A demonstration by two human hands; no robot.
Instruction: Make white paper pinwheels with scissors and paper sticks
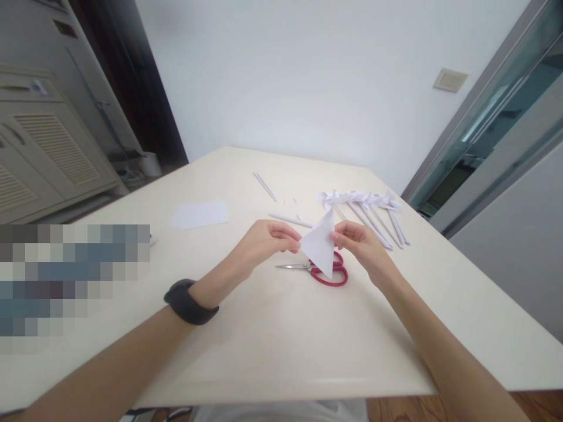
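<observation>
The left hand (272, 239) pinches the left corner of a small white paper triangle (319, 241) between thumb and fingertips, with next to no gap between them. The right hand (358, 243) holds the opposite edge, thumb and forefinger closed on it a little above its middle. The triangle is in the air between the two hands, in front of the person, tilted up off the table. One corner points left into the left hand; its longest side runs nearly upright in view, with one tip up and one down.

Below it, a pair of metal scissors with red handles (308, 266) lies on the cream tabletop (272, 351), blades pointing left; the triangle hides part of the handles. Just behind, a white rolled-paper tube (288, 219) runs partly out of sight behind the paper. Beyond the right hand lies a row of folded white paper shapes (358, 199) with slim paper sticks (378, 225). Farther off are two thin white rolls (264, 186), side by side; to the left, a flat white paper rectangle (200, 215).
</observation>
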